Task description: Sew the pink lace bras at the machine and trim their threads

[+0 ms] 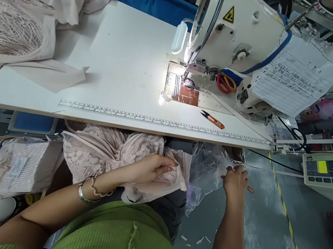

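A pale pink lace bra (94,146) lies bunched over my lap, below the table's front edge. My left hand (160,168) is closed on its right part, thumb and fingers pinching the fabric near a plain edge band. Out to the right, my right hand (235,180) is lowered beside a clear plastic bag (206,170). Its fingers are curled. A short brown stick-like end (250,189) shows at its right side; whether the hand grips this or the bag I cannot tell.
The white table (126,57) carries a lit sewing machine (237,29), orange thread snips (213,119), red-and-yellow-handled scissors (225,82) and a printed ruler strip (160,122). Lace pieces (21,13) are heaped at the left. A control box (322,169) stands right; wrapped bundles (26,168) sit lower left.
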`<state>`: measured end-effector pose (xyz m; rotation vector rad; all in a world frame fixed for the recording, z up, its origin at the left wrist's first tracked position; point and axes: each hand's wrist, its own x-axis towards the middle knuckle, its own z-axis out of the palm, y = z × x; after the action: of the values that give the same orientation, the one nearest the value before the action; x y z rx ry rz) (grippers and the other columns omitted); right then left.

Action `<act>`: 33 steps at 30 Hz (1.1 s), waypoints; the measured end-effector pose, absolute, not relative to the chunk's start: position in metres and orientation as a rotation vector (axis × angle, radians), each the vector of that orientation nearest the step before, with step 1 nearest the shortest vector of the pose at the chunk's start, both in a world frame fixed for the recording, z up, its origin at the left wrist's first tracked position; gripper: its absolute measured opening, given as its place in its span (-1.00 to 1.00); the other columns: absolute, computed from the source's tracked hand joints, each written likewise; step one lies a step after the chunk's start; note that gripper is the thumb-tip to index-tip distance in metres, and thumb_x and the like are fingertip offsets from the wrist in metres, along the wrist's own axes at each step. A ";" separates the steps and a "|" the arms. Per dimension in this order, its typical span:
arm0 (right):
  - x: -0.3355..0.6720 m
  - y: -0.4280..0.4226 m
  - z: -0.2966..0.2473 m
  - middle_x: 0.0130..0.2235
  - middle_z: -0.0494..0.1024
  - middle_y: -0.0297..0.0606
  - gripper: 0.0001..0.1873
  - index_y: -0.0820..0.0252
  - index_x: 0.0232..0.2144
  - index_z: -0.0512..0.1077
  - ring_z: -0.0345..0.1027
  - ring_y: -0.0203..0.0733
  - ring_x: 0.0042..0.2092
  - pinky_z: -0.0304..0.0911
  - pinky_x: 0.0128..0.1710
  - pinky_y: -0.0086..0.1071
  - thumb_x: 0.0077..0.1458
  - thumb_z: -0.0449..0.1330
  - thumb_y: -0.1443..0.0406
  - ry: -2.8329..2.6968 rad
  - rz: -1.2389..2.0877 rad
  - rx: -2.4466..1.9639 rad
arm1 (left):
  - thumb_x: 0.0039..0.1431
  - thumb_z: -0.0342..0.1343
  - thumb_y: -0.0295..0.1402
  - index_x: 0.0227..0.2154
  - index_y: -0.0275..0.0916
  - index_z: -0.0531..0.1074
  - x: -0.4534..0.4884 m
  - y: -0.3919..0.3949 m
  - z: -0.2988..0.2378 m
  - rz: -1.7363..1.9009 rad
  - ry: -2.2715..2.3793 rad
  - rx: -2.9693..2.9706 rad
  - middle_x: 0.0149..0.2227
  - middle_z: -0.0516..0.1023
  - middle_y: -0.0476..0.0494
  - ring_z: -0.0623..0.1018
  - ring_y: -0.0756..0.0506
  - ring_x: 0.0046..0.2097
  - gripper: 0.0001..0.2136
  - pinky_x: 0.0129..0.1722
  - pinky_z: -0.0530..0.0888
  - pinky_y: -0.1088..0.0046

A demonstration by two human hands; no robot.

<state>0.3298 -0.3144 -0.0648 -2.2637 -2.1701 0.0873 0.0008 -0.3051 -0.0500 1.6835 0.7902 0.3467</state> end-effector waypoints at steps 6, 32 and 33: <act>0.255 -0.320 -0.059 -0.28 0.35 -0.24 -0.67 0.07 -0.16 0.53 0.34 -0.19 -0.27 0.31 -0.28 -0.33 0.39 -0.04 0.21 -2.220 0.761 -1.367 | 0.36 -0.10 -0.39 -0.24 -0.28 0.48 0.009 -0.297 -0.039 0.437 0.629 1.775 -0.39 0.52 -0.10 0.41 -0.01 -0.42 -0.76 -0.41 0.28 0.52; 0.226 -0.351 -0.017 -0.39 0.53 -0.24 -0.45 0.02 0.29 0.27 0.31 -0.17 -0.38 0.10 -0.41 -0.27 0.33 0.03 0.48 -2.493 -0.371 -1.168 | 0.25 0.11 -0.25 -0.40 -0.31 0.50 0.029 -0.307 -0.038 0.601 0.763 1.481 -0.42 0.46 -0.08 0.39 -0.06 -0.32 -0.77 -0.34 0.29 0.48; 0.226 -0.351 -0.017 -0.40 0.53 -0.24 -0.45 0.03 0.29 0.27 0.31 -0.16 -0.38 0.09 -0.42 -0.27 0.33 0.03 0.48 -2.495 -0.383 -1.166 | 0.25 0.11 -0.25 -0.42 -0.31 0.50 0.029 -0.307 -0.038 0.602 0.766 1.495 -0.43 0.46 -0.08 0.39 -0.06 -0.31 -0.77 -0.34 0.29 0.48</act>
<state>0.2256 -0.3507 -0.0174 -1.1656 -2.4953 -0.3828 0.0287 -0.3068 -0.0383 1.4954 0.7656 0.6019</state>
